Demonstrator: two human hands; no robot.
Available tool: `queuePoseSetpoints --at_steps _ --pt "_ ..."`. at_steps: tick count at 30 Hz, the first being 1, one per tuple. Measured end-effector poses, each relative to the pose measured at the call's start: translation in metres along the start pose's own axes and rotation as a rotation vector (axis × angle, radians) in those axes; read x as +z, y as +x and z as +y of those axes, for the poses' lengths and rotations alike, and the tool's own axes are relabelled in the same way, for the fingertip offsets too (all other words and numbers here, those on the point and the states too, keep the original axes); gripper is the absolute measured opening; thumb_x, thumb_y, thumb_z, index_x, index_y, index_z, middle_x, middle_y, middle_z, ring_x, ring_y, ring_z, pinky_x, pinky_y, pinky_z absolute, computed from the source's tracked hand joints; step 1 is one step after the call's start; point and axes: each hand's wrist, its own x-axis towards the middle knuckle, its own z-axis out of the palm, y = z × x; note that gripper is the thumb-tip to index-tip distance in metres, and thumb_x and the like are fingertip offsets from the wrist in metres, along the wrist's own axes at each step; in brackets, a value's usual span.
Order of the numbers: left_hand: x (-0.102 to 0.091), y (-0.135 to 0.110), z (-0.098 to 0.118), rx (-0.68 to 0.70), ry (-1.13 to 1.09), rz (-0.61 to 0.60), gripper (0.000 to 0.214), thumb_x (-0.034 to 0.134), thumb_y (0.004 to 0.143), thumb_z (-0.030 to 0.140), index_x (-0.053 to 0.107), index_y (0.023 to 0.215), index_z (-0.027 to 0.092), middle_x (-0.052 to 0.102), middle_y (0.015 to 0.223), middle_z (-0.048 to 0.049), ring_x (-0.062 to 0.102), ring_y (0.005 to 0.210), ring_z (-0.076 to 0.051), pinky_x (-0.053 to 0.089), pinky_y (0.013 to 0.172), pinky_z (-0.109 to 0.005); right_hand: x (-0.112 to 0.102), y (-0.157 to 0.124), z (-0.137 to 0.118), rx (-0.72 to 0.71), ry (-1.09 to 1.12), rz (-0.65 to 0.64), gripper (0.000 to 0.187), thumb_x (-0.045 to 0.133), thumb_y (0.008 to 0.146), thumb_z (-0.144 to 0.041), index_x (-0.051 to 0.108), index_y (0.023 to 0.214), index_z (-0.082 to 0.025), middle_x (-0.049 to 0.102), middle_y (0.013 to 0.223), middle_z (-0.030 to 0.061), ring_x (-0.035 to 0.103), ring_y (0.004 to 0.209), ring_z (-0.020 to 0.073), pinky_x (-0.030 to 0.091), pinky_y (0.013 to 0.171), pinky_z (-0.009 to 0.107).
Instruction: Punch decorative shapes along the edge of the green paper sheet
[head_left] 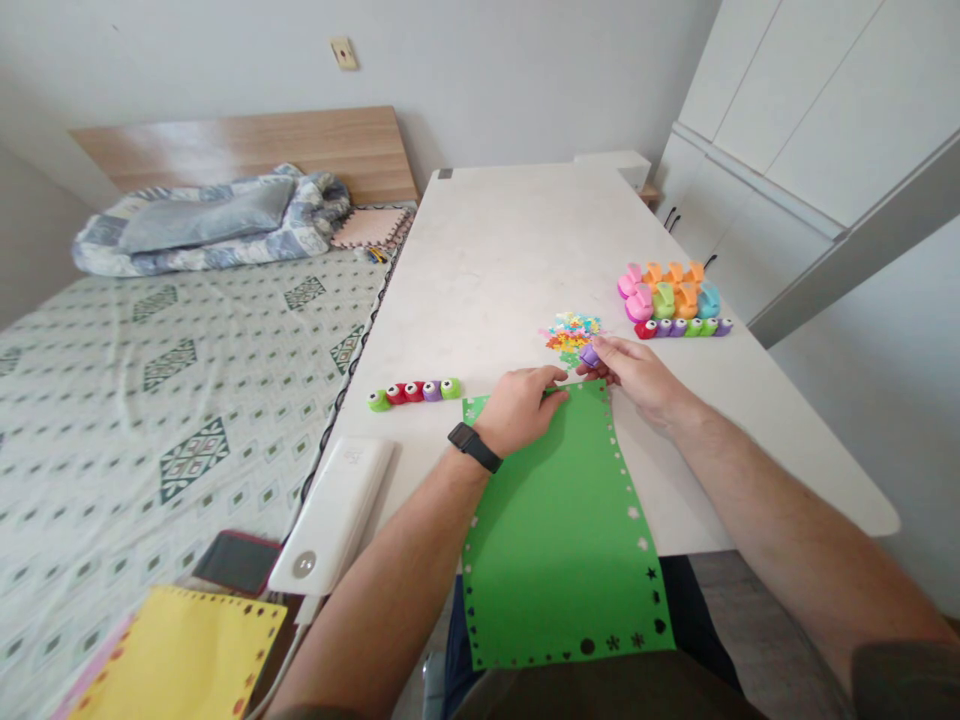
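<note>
The left grip (517,410), lying open and flat, pins the green punched-edge paper sheet (562,530) to the white table (510,260), steadying it while the right grip (626,375) pinches a small purple craft punch (590,355) just beyond the sheet's far edge.

A white tabletop (495,260) carries multicoloured paper shapes (571,338) ahead of the right hand (634,378), coloured plastic craft punches (670,300) beyond, and small punches (414,392) left of the left hand (517,410).

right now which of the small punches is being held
The purple punch in the right hand; the rest sit in the front row and back row on the table.
</note>
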Motion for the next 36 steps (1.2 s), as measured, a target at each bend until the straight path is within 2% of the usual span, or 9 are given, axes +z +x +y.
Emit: queuePoseSetpoints --at_steps 8,17,23,26,30,36 --pt "0.0 -0.001 -0.001 0.005 0.014 0.007 0.026 0.059 0.096 0.028 0.066 0.119 0.019 0.076 0.104 -0.0065 0.071 0.097 -0.021 0.055 0.09 -0.034 0.002 -0.003 -0.009 0.058 0.053 0.022 0.053 0.059 0.087 -0.069 0.068 0.083 -0.017 0.076 0.084 0.0115 0.068 0.07 0.02 0.053 0.063 0.03" --pt "-0.001 0.0 0.001 0.0 0.021 0.007 0.024 0.06 0.095 0.027 0.066 0.117 0.019 0.076 0.104 -0.0062 0.071 0.096 -0.021 0.055 0.091 -0.034 -0.003 0.004 -0.004 0.132 0.211 0.053 0.051 0.048 0.098 -0.059 0.069 0.087 -0.014 0.075 0.076 0.0127 0.065 0.06 0.0173 0.049 0.054 0.027" --pt "-0.001 0.0 0.001 -0.005 0.025 0.009 0.024 0.061 0.095 0.026 0.067 0.117 0.019 0.077 0.102 -0.0057 0.072 0.095 -0.021 0.055 0.091 -0.034 -0.006 0.004 -0.011 0.214 0.384 0.045 0.05 0.035 0.104 -0.05 0.067 0.084 -0.016 0.067 0.065 0.0067 0.056 0.05 0.0131 0.041 0.044 0.024" --pt "-0.001 0.0 0.001 -0.005 0.022 0.012 0.024 0.062 0.095 0.026 0.067 0.116 0.019 0.077 0.102 -0.0057 0.072 0.095 -0.021 0.055 0.091 -0.034 -0.01 0.007 -0.012 0.247 0.473 0.029 0.046 0.039 0.102 -0.049 0.065 0.082 -0.017 0.063 0.064 0.0039 0.054 0.05 0.0119 0.038 0.042 0.022" --pt "0.0 0.0 0.001 -0.002 0.017 0.015 0.024 0.062 0.094 0.026 0.067 0.117 0.018 0.076 0.103 -0.0061 0.072 0.095 -0.02 0.055 0.091 -0.034 -0.015 0.011 -0.008 0.22 0.536 0.027 0.033 0.056 0.096 -0.045 0.064 0.081 -0.017 0.061 0.067 0.0015 0.049 0.05 0.0095 0.032 0.038 0.02" --pt "0.0 -0.001 0.001 0.003 0.022 0.017 0.024 0.062 0.095 0.026 0.067 0.117 0.018 0.076 0.103 -0.0061 0.072 0.094 -0.02 0.054 0.091 -0.034 -0.018 0.017 -0.004 0.189 0.436 0.118 0.021 0.072 0.086 -0.035 0.063 0.079 -0.017 0.058 0.066 -0.0005 0.045 0.047 0.0073 0.029 0.035 0.018"
